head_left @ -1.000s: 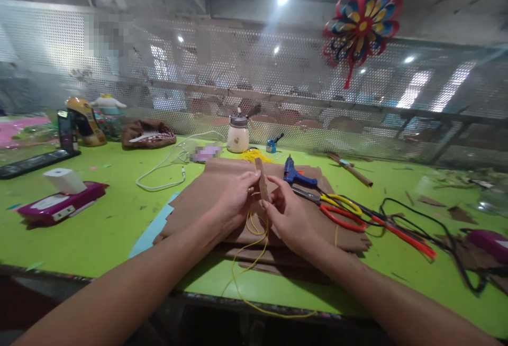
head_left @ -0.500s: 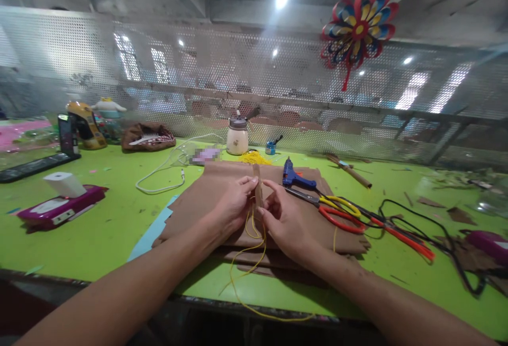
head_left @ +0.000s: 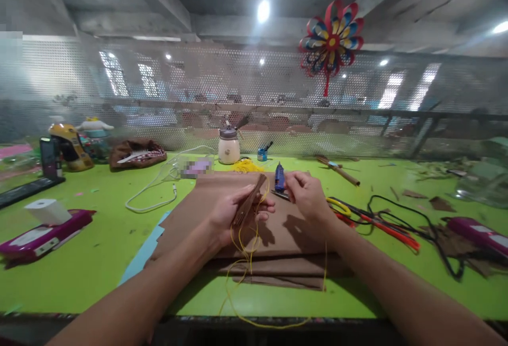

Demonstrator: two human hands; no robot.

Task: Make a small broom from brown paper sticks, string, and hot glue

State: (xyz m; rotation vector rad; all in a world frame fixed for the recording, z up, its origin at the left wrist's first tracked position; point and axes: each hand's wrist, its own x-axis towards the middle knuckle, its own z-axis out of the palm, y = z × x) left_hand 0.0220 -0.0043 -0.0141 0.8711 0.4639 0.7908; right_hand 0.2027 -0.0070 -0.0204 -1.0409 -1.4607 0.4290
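A narrow folded brown paper piece (head_left: 249,203) is in my left hand (head_left: 226,214), tilted, with the thumb along it and the other fingers behind. Yellow string (head_left: 250,258) hangs from beside it in loose loops down past the table edge. My right hand (head_left: 307,195) is closed around the handle end of a blue glue gun (head_left: 279,178), which still lies on the brown paper stack (head_left: 214,182). Under and beside that hand lie scissors (head_left: 339,207) with yellow and red handles, partly hidden by the wrist.
A cream jar (head_left: 229,147), a small blue bottle (head_left: 262,154) and a yellow string bundle (head_left: 248,165) stand behind the stack. Black cable (head_left: 397,198) and a magenta device (head_left: 478,235) lie right. Left are a magenta power strip (head_left: 47,232), white cable (head_left: 135,206) and brown pouch (head_left: 137,155).
My right hand has left the paper piece and moved right to the glue gun. My left hand now holds the piece alone, more tilted. The camera view has shifted a little.
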